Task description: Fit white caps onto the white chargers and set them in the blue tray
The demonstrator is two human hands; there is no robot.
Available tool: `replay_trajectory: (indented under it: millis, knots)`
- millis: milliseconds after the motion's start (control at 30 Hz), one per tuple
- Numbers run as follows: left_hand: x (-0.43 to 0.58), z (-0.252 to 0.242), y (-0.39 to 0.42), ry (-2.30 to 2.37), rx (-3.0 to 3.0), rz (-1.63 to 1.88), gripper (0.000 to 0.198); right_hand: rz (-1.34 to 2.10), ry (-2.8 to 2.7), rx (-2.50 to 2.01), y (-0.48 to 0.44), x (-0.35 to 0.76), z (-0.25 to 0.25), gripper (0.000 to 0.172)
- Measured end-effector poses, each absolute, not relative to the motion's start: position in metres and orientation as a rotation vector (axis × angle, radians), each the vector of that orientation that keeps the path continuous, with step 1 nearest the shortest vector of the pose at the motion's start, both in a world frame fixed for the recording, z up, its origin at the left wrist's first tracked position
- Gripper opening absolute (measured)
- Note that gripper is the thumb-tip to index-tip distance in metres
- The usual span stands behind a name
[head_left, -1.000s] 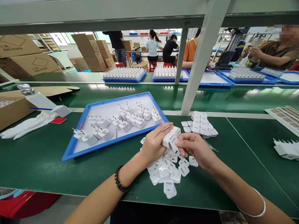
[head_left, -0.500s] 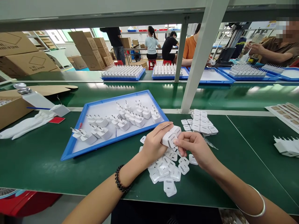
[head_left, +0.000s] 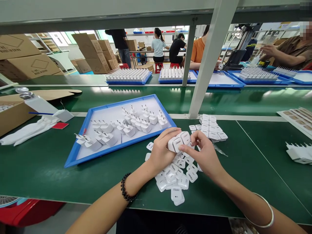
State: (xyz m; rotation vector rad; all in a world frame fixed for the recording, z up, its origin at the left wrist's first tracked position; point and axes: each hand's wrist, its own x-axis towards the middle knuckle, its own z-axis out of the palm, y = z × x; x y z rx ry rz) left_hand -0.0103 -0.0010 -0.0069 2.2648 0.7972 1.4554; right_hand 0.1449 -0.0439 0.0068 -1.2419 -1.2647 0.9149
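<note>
My left hand (head_left: 162,148) is wrapped round white plug chargers (head_left: 175,143), their flat printed faces turned toward me. Two faces show side by side; the pins are hidden behind my fingers. My right hand (head_left: 206,152) has its thumb on the lower edge of the chargers and its curled fingers at their right side. Below both hands lies a loose heap of white printed cover plates (head_left: 175,177). To the left, a blue-rimmed tray (head_left: 97,159) holds several white chargers (head_left: 129,130) standing pins up.
Behind my right hand sits a stack of white cover plates (head_left: 212,128). More chargers (head_left: 299,152) lie at the right edge. A white glove (head_left: 31,130) and a dispenser bottle (head_left: 40,104) are at the left. A slanted metal post (head_left: 203,74) rises beyond; co-workers sit farther back.
The chargers in my left hand have tilted so their printed faces show more. My right fingers have shifted up and right, while the thumb has moved slightly left along the chargers.
</note>
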Motion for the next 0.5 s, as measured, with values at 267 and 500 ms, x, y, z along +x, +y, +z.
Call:
replay_trajectory:
  millis: [267, 500]
  knots:
    - [-0.005, -0.005, -0.01, 0.696, 2.164, 1.41, 0.033, 1.111, -1.413, -0.95, -0.049, 0.137, 0.007, 0.065]
    - [-0.002, -0.007, -0.013, 0.735, 2.114, 1.45, 0.026, 1.046, -1.413, -0.985, -0.052, 0.137, 0.007, 0.031]
